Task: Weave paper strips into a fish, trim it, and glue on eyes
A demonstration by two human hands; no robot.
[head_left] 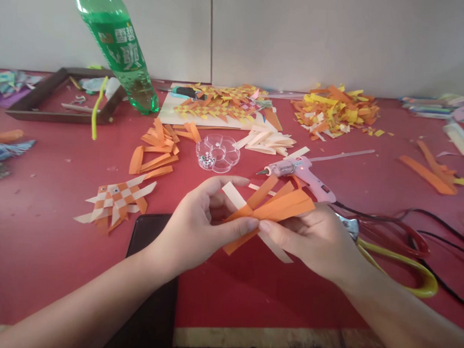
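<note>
Both my hands hold a bundle of crossed orange and cream paper strips (278, 207) above the red table. My left hand (210, 219) pinches the bundle at its crossing, thumb in front and fingers behind. From the other side my right hand (310, 236) grips it, its thumb tip close beside the left thumb; most of its fingers are hidden behind the strips. To the left lies a woven orange and cream paper fish (117, 200) with small eyes. A pink hot glue gun (299, 172) rests just beyond my right hand.
Folded orange strips (158, 145), cream strips (270, 140) and a clear flower-shaped tray (219, 153) lie ahead. Yellow-handled scissors (400, 266) and black cables (441, 224) are at right. A green bottle (125, 61), dark frame (35, 93) and paper scrap pile (337, 109) stand behind.
</note>
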